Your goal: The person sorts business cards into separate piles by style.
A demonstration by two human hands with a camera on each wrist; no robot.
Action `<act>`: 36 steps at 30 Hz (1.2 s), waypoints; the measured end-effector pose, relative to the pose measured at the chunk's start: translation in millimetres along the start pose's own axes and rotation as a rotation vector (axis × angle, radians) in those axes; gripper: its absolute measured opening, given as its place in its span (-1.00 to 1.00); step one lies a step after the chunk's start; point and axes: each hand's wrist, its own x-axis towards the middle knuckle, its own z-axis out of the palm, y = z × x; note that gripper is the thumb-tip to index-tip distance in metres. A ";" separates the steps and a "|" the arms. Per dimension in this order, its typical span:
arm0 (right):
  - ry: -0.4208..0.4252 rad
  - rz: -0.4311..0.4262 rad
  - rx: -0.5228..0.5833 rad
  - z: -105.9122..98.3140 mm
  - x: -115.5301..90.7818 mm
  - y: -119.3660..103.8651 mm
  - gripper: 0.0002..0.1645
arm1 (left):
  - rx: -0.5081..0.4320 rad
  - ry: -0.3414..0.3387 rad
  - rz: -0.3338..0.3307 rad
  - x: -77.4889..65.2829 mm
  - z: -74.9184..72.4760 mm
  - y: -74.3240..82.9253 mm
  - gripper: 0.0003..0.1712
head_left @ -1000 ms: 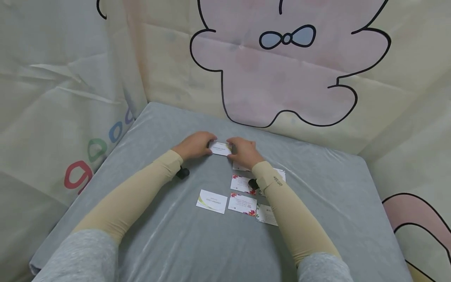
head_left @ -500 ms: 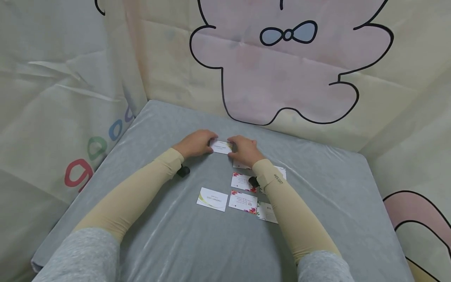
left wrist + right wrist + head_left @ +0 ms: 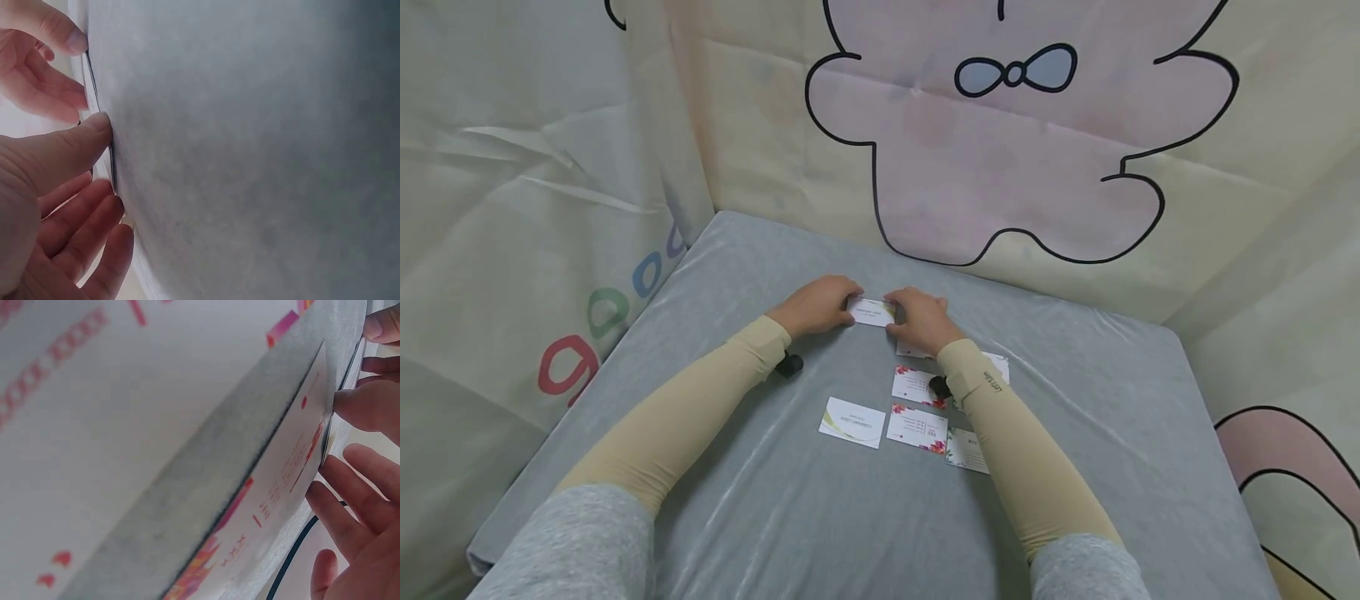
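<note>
At the far side of the cloth, both hands hold the ends of a white business card (image 3: 871,313) with a yellow-green curve and a printed logo line. My left hand (image 3: 820,306) has its left end between thumb and fingers, and my right hand (image 3: 923,322) has the right end likewise. From the left wrist, the business card (image 3: 92,87) shows edge-on, low over the grey cloth. A floral card (image 3: 912,351) lies just nearer than the right hand, partly covered by it. In the right wrist view, a red floral card (image 3: 275,481) lies below that hand.
Nearer on the grey cloth (image 3: 737,500) lie a yellow-curved card (image 3: 852,423), two red floral cards, one (image 3: 917,429) nearer than the other (image 3: 916,386), and a green-leaf card (image 3: 967,450). The right forearm partly hides a card (image 3: 998,365). Printed curtains (image 3: 775,150) surround the table.
The hands stay at the same spot with the card, which has barely shifted. The whole head view has moved slightly. Other cards lie as before.
</note>
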 end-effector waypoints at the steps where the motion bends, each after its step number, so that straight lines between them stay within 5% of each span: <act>1: 0.001 -0.002 0.006 0.8 -0.8 0.3 -0.32 | 0.011 0.000 -0.003 -0.9 0.8 0.1 -0.36; 9: 0.035 -0.068 0.029 4.5 -26.5 3.2 -0.18 | 0.085 0.012 0.013 -29.3 3.6 6.8 -0.17; 16: 0.028 -0.193 -0.057 13.5 -100.6 -20.3 -0.14 | 0.000 -0.009 0.141 -99.0 3.3 23.5 -0.25; 21: 0.047 -0.298 -0.123 30.0 -145.1 -33.9 -0.14 | -0.072 -0.047 0.174 -139.5 11.4 37.3 -0.21; 27: 0.108 -0.339 -0.180 39.7 -159.8 -42.4 -0.16 | -0.078 -0.051 0.190 -156.7 23.7 46.1 -0.16; 36: 0.118 -0.321 -0.177 42.3 -164.2 -44.3 -0.29 | -0.083 -0.003 0.188 -163.6 26.5 48.7 -0.35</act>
